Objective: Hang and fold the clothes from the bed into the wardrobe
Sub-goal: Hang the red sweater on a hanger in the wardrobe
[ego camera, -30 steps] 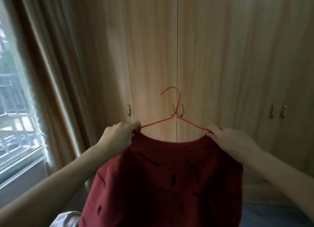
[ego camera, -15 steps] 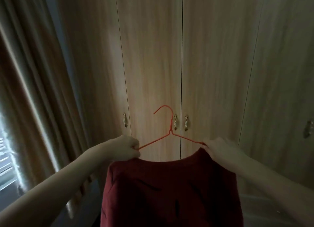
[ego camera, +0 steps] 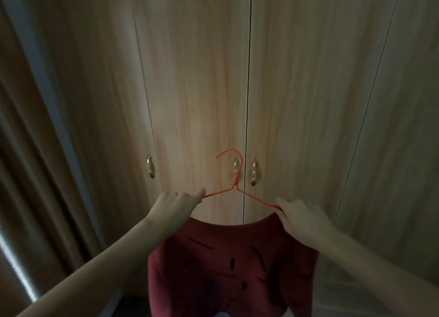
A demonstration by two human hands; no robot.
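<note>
- Wood-grain wardrobe point(ego camera: 197, 91) doors fill most of my view, all of them shut, with dark vertical seams between the panels.
- Small brass handles point(ego camera: 254, 172) sit on the doors at about mid height; I count three, one on the left panel and two flanking the central seam.
- Down the left edge hangs a brown curtain point(ego camera: 35, 150) in long folds, with a thin strip of pale light near its bottom.
- I see the red hanger point(ego camera: 234, 188) held up in front of the central seam, hook pointing up and curling to the left, overlapping the middle handle in my line of sight.
- On it hangs the dark red garment point(ego camera: 228, 264), its neckline curving just under the hanger's arms and its body dropping toward the bottom of the frame; short black marks are scattered across the fabric.
- The left hand point(ego camera: 175, 207) is clenched on the left shoulder end of the hanger and the cloth there, forefinger stretched along the wire.
- The right hand point(ego camera: 301, 219) has its fingers closed on the right shoulder end, pinching the wire and the garment's edge together.
- Both forearms are bare and reach in from the lower corners.
- At the very bottom a pale patch shows below the garment; the light is dim, so I can only guess it is bedding.
</note>
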